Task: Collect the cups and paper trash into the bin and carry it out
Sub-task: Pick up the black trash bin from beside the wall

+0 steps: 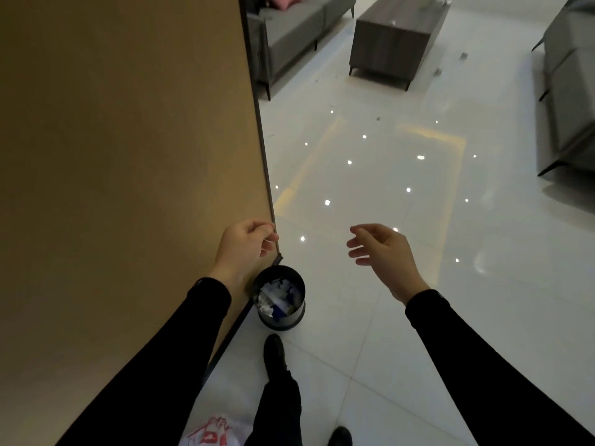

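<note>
Black round bin (281, 297) full of white paper trash (277, 297)

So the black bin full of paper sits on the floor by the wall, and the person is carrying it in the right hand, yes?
Not quite. The head view shows the black bin on the floor by the wall, but the right hand is open and empty, well above it.

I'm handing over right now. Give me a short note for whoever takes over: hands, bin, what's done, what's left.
Left hand: loosely curled, empty, beside the tan wall panel.
Right hand: open, empty, over the glossy white tile floor.
Small black round bin: on the floor at the panel's corner, ahead of the left shoe, holding white paper trash.
Done: trash is in the bin.
Left: pick it up and carry it out.
</note>
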Demonstrator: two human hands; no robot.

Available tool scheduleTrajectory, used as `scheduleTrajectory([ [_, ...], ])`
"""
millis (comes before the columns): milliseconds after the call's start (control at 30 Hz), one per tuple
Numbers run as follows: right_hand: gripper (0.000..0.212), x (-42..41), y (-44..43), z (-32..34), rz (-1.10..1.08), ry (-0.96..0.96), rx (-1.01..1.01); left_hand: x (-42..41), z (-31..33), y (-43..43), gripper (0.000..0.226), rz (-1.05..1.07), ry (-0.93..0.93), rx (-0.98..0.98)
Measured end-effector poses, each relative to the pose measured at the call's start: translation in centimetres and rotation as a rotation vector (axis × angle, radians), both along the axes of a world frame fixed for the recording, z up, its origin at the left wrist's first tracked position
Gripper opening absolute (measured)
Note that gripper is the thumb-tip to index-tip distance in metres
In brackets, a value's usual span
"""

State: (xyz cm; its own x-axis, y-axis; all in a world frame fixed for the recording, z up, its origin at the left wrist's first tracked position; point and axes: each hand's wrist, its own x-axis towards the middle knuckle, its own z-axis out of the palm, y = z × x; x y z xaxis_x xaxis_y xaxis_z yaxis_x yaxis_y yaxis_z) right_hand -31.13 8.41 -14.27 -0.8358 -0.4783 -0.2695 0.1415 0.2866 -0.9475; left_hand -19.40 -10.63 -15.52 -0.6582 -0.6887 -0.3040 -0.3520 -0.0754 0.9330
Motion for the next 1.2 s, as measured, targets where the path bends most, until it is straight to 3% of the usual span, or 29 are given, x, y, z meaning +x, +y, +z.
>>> scheduleTrajectory([
  [167, 0.018, -3.1, -6.5, -6.8, -0.037, -0.142, 0.134, -4.2, -8.6, -6.2, 0.019, 0.021, -0.199, 0.217],
  [333, 0.018, -5.1, -11.5, -14.3, -0.007, -0.253, 0.213, -6.4, -17.6, -10.1, 0.020, 0.029, -0.366, 0.236],
  [700, 0.019, -6.6, -14.1, -34.6, 0.039, -0.480, 0.348, -4.2, -41.5, -9.8, 0.020, 0.082, -0.941, 0.570],
  [767, 0.018, -6.6, -13.7, -37.9, 0.047, -0.505, 0.367, -4.0, -44.9, -9.5, 0.041, 0.102, -0.957, 0.630],
  [867, 0.014, -6.6, -13.0, -42.2, 0.080, -0.535, 0.384, -4.2, -49.5, -9.2, 0.054, 0.195, -0.936, 0.705],
  [933, 0.010, -6.8, -12.8, -43.9, 0.073, -0.552, 0.372, -4.8, -51.7, -9.6, 0.051, 0.256, -0.873, 0.764],
  [1067, 0.011, -7.0, -12.7, -47.5, 0.073, -0.588, 0.389, -5.6, -56.4, -9.6, 0.025, 0.416, -0.781, 0.875],
  [1200, 0.012, -7.0, -12.8, -48.5, 0.063, -0.608, 0.402, -5.7, -59.3, -9.2, 0.035, 0.501, -0.841, 0.836],
])
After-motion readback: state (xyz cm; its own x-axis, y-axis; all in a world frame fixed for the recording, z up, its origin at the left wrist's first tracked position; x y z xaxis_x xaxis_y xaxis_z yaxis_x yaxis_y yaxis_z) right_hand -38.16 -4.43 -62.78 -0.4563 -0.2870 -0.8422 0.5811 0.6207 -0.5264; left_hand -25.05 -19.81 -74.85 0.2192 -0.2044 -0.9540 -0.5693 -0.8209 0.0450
